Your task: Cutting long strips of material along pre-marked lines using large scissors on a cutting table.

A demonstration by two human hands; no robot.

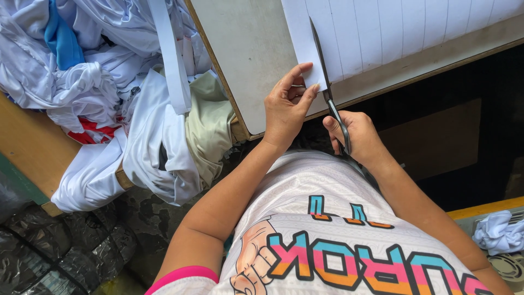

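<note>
A white sheet (382,33) ruled with thin grey lines lies on a grey worktable (245,60). My left hand (286,106) pinches the near left strip of that sheet between thumb and fingers at the table's edge. My right hand (355,136) grips the handles of long dark scissors (326,82). Their blades point away from me along a ruled line, just right of my left fingertips, partly into the sheet.
A heap of white garments (103,93) with blue, red and pale green pieces covers a wooden bench at the left. A long white strip (172,60) lies over the heap. Black plastic bags (60,251) sit on the floor. A crumpled white cloth (499,232) rests at the right.
</note>
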